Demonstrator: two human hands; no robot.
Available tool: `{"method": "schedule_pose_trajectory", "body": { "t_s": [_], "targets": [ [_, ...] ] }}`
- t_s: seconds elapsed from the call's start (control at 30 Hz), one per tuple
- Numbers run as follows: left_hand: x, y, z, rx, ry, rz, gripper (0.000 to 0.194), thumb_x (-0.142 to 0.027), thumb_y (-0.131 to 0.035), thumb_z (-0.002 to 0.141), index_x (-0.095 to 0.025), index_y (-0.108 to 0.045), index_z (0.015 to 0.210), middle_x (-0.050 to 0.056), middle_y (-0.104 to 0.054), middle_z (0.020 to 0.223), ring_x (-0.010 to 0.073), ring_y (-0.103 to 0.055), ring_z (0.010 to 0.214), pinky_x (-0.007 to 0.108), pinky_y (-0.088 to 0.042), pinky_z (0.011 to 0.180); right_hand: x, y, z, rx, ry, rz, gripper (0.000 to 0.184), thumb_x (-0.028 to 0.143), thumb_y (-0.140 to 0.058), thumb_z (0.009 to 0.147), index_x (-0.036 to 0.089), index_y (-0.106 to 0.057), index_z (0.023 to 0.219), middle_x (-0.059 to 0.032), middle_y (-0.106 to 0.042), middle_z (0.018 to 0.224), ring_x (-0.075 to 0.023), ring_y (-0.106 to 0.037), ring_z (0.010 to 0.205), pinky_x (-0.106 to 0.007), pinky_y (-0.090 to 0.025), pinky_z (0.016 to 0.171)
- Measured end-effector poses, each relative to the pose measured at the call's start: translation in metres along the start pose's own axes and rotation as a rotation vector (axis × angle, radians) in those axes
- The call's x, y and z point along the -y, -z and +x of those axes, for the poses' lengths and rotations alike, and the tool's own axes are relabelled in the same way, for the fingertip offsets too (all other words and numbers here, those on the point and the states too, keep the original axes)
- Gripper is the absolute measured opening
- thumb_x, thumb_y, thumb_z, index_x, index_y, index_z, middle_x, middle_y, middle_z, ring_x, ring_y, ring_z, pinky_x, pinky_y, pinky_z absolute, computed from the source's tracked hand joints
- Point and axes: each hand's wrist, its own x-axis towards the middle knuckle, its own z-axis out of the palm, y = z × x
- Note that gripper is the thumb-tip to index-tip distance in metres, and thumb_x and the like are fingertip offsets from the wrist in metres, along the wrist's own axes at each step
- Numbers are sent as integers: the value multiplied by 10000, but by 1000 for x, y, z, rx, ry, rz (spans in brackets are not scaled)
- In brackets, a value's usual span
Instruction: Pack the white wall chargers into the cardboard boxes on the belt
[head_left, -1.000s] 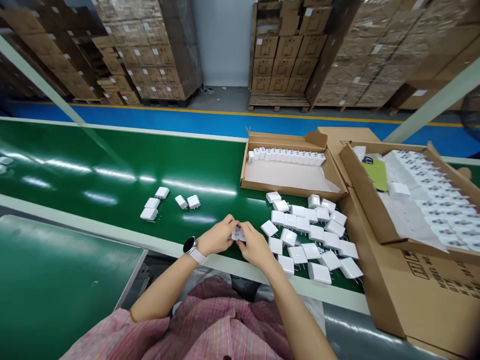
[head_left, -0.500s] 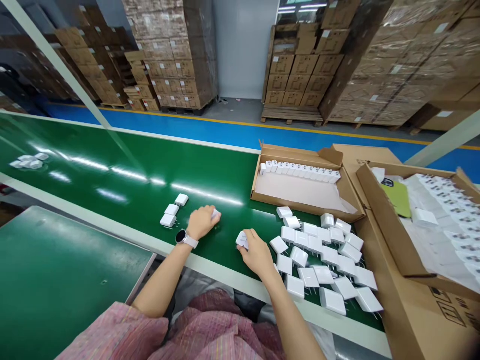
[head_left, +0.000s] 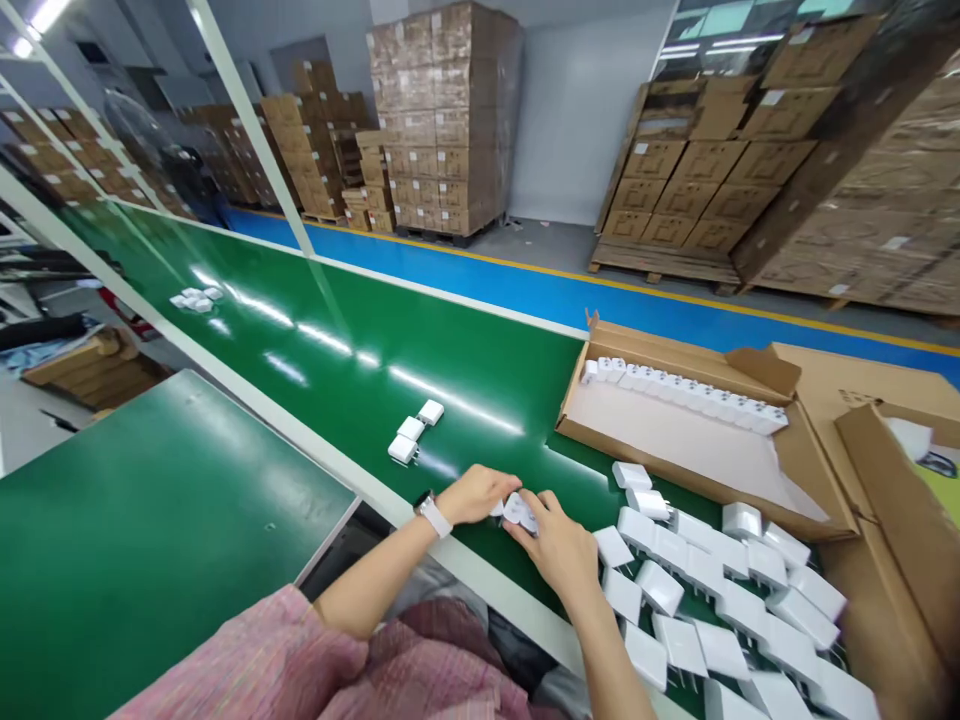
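My right hand (head_left: 561, 548) is closed around a white plug-in charger (head_left: 519, 511), whose end face points up toward me. Close beside it, my left hand (head_left: 474, 493) has its fingers curled over another white charger (head_left: 497, 508), mostly hidden under them. The two hands meet just above the green belt (head_left: 480, 370), near its front edge. Left of them lie 3 white chargers, one of them a charger with its prongs showing (head_left: 403, 449). To the right, several more chargers (head_left: 703, 571) lie in loose rows, many with metal prongs visible.
Behind the loose chargers, an open cardboard tray (head_left: 652, 455) holds a row of upright chargers (head_left: 690, 388) along its back. A second carton (head_left: 892, 500) stands at the right edge. A small charger cluster (head_left: 196, 299) sits far left. A green tabletop (head_left: 165, 530) adjoins the belt.
My hands have come together, bringing the two chargers side by side. The view has swung left, so the belt and boxes appear farther right.
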Motion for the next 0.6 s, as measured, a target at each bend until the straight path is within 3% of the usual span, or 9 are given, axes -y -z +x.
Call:
{"method": "schedule_pose_trajectory", "body": {
  "t_s": [0.1,0.17,0.27,0.37,0.47,0.6],
  "targets": [
    [6,0,4,-7,-39,-181,593,-539,-271,1114,-182,-651,1398,78,-781,1032,255,-702,1133,343,-497,1019,2,8,-7,-8,21,4,338,507,-520,1041,357,-619,1327,-47,-641,1206,-186,-717,794,-279,-432,596],
    [9,-5,4,-39,-77,-290,647,-592,-267,1104,-184,-508,1546,100,-769,1142,265,-667,1227,384,-476,1077,2,11,-12,13,5,5,359,511,-519,1044,360,-600,1359,-50,-638,1214,-190,-717,840,-277,-456,630],
    [10,-11,1,-134,-136,-414,717,-654,-222,1088,-196,-421,1602,152,-652,1424,276,-603,1322,436,-447,1137,2,14,-16,11,-64,-15,465,533,-607,996,345,-567,1419,-80,-632,1261,-258,-695,1003,-309,-508,685],
    [8,-7,-6,-276,-161,-424,699,-638,-208,1093,-201,-425,1593,170,-615,1463,289,-578,1349,474,-446,1146,3,16,-15,-54,-88,-16,633,520,-736,905,337,-524,1473,-118,-588,1396,-336,-599,1202,-361,-559,742],
    [8,8,-18,-469,-105,-240,606,-576,-281,1103,-199,-502,1523,169,-639,1402,295,-602,1304,492,-462,1132,5,15,-11,-29,-21,-14,686,439,-799,861,358,-509,1477,-101,-579,1436,-327,-582,1201,-353,-566,701],
    [19,32,-44,-648,134,250,598,-513,-581,1008,-183,-519,1503,205,-569,1469,383,-519,1378,563,-441,1130,-5,10,-6,19,-2,-53,427,363,-766,902,319,-618,1300,-66,-688,1234,-285,-613,1091,-319,-526,631]
  ]
}}
